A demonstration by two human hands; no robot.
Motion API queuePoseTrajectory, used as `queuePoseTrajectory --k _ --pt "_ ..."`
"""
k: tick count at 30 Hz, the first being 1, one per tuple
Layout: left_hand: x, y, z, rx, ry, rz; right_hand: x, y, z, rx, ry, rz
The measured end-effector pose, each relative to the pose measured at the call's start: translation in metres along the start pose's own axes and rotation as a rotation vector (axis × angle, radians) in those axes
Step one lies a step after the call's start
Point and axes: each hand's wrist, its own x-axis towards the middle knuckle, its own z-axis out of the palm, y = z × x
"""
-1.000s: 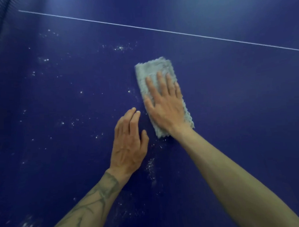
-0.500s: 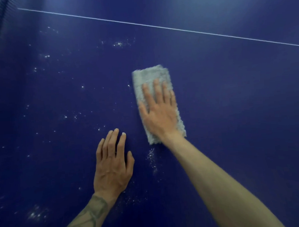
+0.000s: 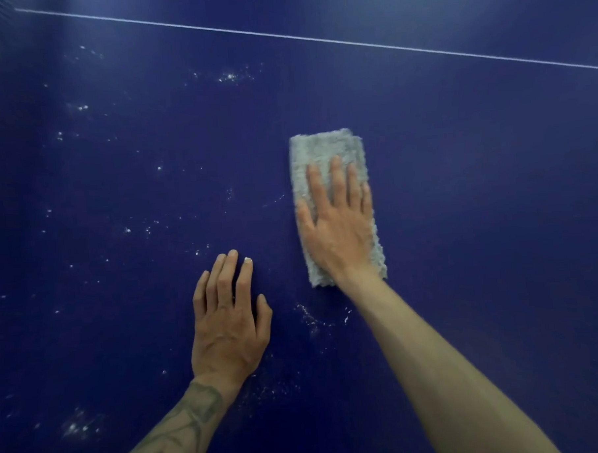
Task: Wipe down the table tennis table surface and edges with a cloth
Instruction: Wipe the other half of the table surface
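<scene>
Right hand (image 3: 339,231) on seemingly folded cloth (image 3: 321,146)

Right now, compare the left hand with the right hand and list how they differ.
The right hand presses flat on the grey cloth; the left hand rests directly on the bare blue table. The right hand reaches farther forward than the left hand. The left forearm carries a dark tattoo; the right forearm shows none. Both hands lie palm down with fingers straight.
</scene>
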Motion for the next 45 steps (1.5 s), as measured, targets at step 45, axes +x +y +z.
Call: queuePoseTrajectory --k 45 --pt "0.000 0.003 -0.009 -0.070 0.002 -0.005 -0.172 0.083 0.002 -0.082 0.010 -0.001"
